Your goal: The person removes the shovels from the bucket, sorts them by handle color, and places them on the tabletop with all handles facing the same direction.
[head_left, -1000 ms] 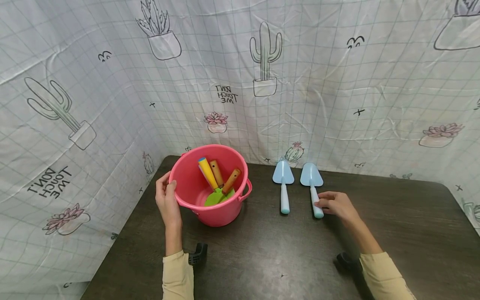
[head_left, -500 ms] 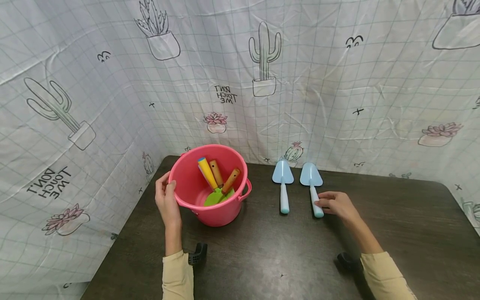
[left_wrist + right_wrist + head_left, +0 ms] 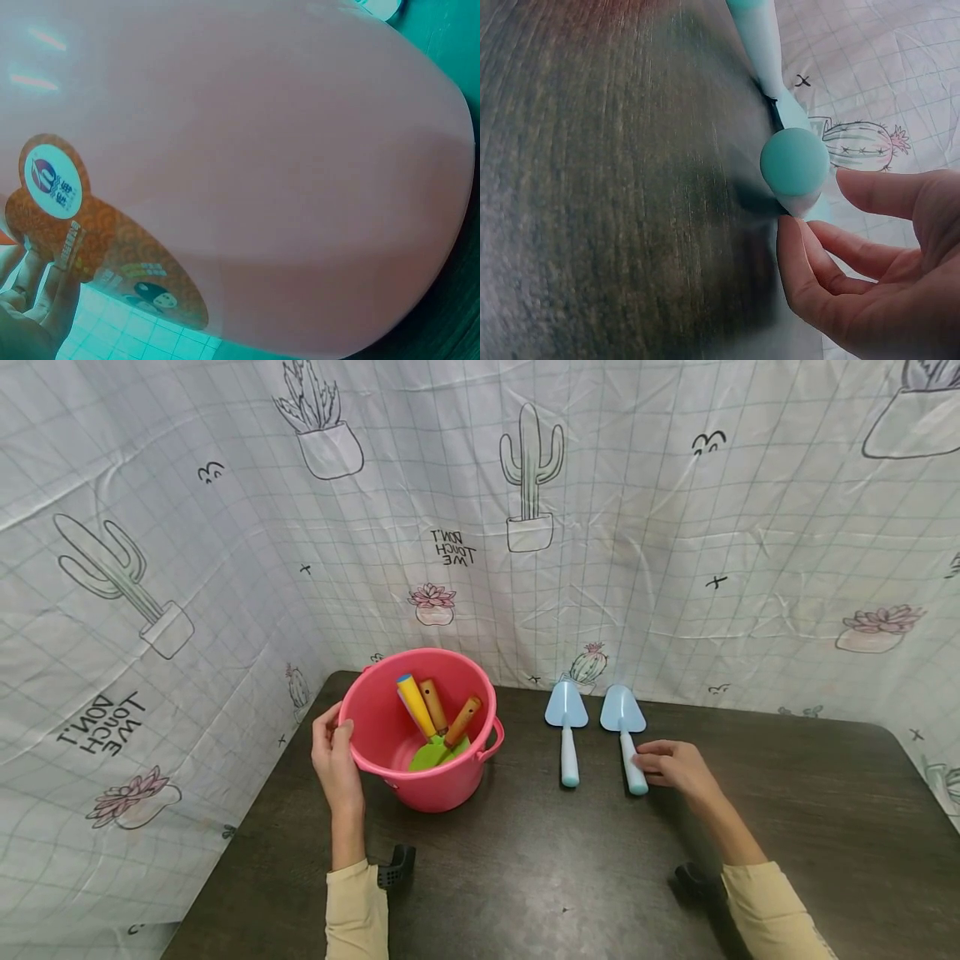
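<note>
My left hand (image 3: 335, 756) grips the near-left rim of a pink bucket (image 3: 442, 789), thumb over the edge and fingers outside. The bucket's wall (image 3: 300, 165) fills most of the left wrist view, with a brown sticker (image 3: 105, 232) beside the fingers. On the table lie two light-blue trowels, the left trowel (image 3: 567, 718) and the right trowel (image 3: 623, 714), blades toward the wall. My right hand (image 3: 678, 768) is at the right trowel's handle. In the right wrist view its fingertips are right at the handle's underside, while the thumb stands slightly apart from the turquoise end cap (image 3: 795, 161).
Inside the bucket are a yellow handle (image 3: 415, 706) with a blue end, two wooden handles, and a bright green blade (image 3: 426, 758). A white cloth (image 3: 637, 527) printed with cacti hangs behind and left of the dark wooden table (image 3: 525, 877).
My right hand has shifted slightly up and away from the trowel's handle end. The left hand, the bucket and both trowels stay in place.
</note>
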